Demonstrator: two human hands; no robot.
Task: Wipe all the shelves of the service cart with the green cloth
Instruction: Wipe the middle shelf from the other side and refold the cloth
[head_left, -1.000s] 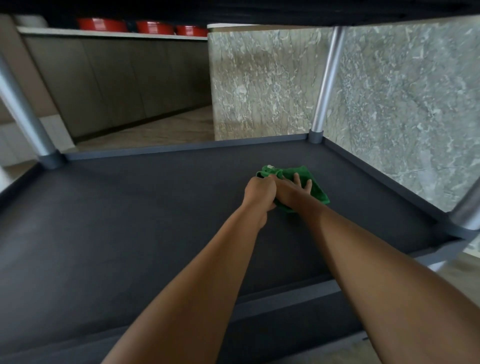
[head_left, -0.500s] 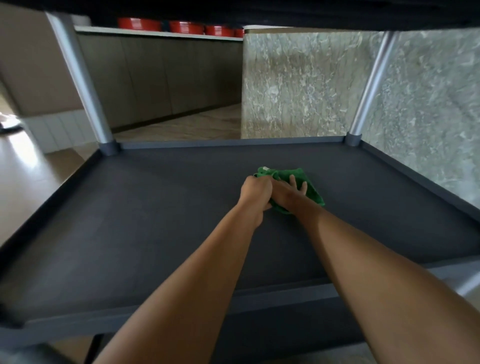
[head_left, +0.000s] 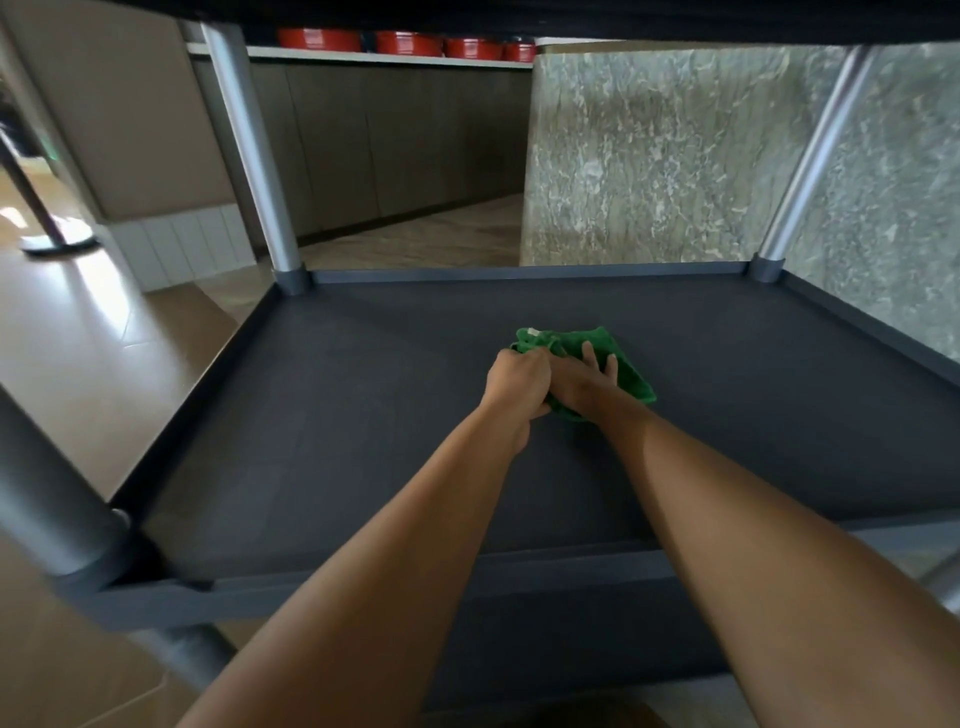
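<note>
**Inspector:** Which surface is occupying most of the view?

**Operator:** The dark grey shelf (head_left: 363, 441) of the service cart is filling the middle of the view, with a raised rim running around all four sides. The underside of the upper shelf (head_left: 519, 15) is crossing the top edge of the view.

**Inspector:** What is standing around it?

**Operator:** A stone-faced wall (head_left: 649, 156) is rising just behind the far rim and along the right side. Brown cabinets (head_left: 405, 135) are standing further back on the left, and a glossy floor (head_left: 67, 338) is showing to the left of the cart. Round grey posts (head_left: 249, 156) are standing upright in the shelf corners. A row of red containers (head_left: 410, 42) is sitting on the ledge above the cabinets.

**Inspector:** Where is the task item?

**Operator:** The green cloth (head_left: 631, 382) is lying on the shelf surface, slightly right of centre and nearer the far rim than the near one. It is lying crumpled, with a pale tag showing at its far left corner.

**Inspector:** How are the hands engaging it?

**Operator:** Both forearms are reaching in over the near rim. The right hand (head_left: 582, 387) is pressing down on the cloth, with its fingers (head_left: 589, 358) lying straight and spread. The left hand (head_left: 517, 382) is touching the right hand, and its curled fingers are gripping the bunched left edge of the cloth.
</note>
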